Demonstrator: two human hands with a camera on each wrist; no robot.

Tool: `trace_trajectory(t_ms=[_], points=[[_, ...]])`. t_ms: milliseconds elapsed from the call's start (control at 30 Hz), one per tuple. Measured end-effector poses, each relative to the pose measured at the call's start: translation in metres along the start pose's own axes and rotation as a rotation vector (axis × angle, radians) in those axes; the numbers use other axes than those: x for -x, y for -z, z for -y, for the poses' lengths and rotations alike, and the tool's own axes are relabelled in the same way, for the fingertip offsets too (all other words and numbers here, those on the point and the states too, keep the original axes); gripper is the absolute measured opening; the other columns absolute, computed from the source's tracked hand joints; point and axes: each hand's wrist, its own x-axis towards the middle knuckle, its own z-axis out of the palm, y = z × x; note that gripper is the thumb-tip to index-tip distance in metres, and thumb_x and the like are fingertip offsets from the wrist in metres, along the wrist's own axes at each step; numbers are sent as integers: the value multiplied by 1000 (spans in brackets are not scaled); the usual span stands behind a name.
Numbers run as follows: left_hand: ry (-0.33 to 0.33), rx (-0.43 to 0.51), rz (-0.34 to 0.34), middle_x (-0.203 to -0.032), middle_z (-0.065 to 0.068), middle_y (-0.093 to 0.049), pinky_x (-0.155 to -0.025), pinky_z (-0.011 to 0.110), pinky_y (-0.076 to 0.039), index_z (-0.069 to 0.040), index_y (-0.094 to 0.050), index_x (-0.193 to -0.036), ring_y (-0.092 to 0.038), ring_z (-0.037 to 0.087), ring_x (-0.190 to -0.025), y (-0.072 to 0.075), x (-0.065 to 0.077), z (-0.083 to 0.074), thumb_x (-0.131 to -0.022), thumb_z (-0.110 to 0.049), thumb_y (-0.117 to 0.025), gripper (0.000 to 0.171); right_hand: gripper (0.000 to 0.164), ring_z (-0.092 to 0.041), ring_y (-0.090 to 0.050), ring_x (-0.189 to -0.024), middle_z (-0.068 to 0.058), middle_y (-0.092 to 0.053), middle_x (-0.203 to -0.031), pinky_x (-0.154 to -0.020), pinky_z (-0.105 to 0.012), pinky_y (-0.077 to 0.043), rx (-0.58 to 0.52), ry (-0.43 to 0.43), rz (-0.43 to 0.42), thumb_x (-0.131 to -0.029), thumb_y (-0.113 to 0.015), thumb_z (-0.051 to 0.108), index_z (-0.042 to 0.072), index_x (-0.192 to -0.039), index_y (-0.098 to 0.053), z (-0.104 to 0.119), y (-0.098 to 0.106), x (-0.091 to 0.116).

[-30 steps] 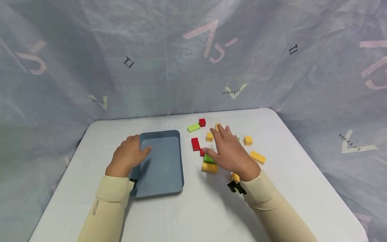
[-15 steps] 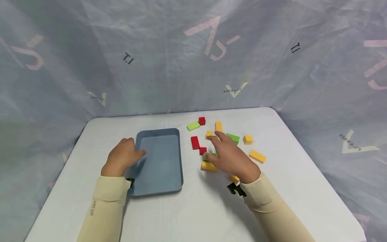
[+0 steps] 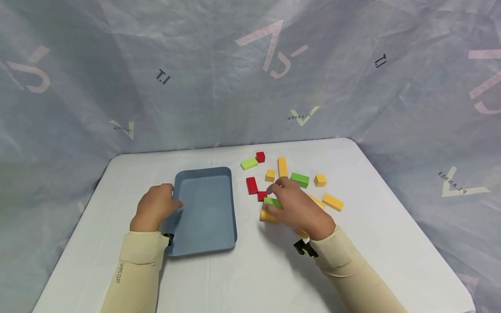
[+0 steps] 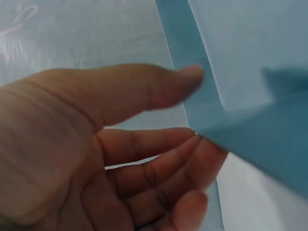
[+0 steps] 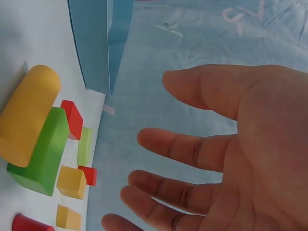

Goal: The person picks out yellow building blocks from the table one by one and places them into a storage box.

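Grey printed cloth (image 3: 211, 100) hangs behind a white tabletop (image 3: 219, 282), where a blue-grey tray (image 3: 209, 213) lies left of scattered coloured blocks (image 3: 252, 185). My left hand (image 3: 155, 206) is at the tray's left side, fingers loosely bent, thumb apart; whether they touch the rim, I can't tell. My right hand (image 3: 299, 206) hovers over the blocks, its fingers released and slightly spread. Near its thumb lie a green block (image 3: 271, 202) and, just beside it, a yellow cylinder (image 3: 268, 217), with a red cube (image 3: 262, 196) beyond.

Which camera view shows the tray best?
The head view: nearly the whole tray shows, its left side partly covered by the left hand. The left wrist view shows part close up; the right wrist view, part of its walls.
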Motion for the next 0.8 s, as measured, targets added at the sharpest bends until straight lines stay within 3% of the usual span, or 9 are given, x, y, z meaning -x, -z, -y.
trace_trajectory(t_ms=[200, 367, 633, 800], points=[[9, -7, 14, -108, 27, -62, -64, 50, -51, 9, -56, -117, -60, 33, -80, -1, 1, 3, -78, -14, -69, 47, 38, -9, -42, -90, 1, -49, -105, -73, -27, -47, 16, 21, 35, -83, -67, 40, 14, -110, -64, -4, -8, 0], [7, -6, 34, -108, 25, -62, -64, 50, -50, 5, -61, -111, -60, 32, -81, 2, 4, 8, -77, -17, -70, 42, 36, -8, -42, -85, 0, -51, -98, -69, -25, -46, 38, 43, 46, -81, -70, 37, 12, -106, -65, -8, -14, -1], [4, 66, 74, -72, 5, -67, -55, 41, -46, -2, -66, -94, -57, 16, -59, 6, 3, 15, -77, -16, -75, 23, 34, -10, -45, -83, 3, -51, -94, -71, -28, -47, 85, 27, 32, -78, -74, 37, 13, -102, -66, -12, -18, -2], [6, 105, 76, -72, 5, -66, -54, 40, -47, -3, -66, -87, -58, 13, -55, 4, 1, 17, -77, -12, -75, 16, 31, -11, -46, -79, 1, -53, -93, -69, -28, -47, 80, 15, 62, -78, -74, 35, 14, -100, -66, -13, -20, -4]])
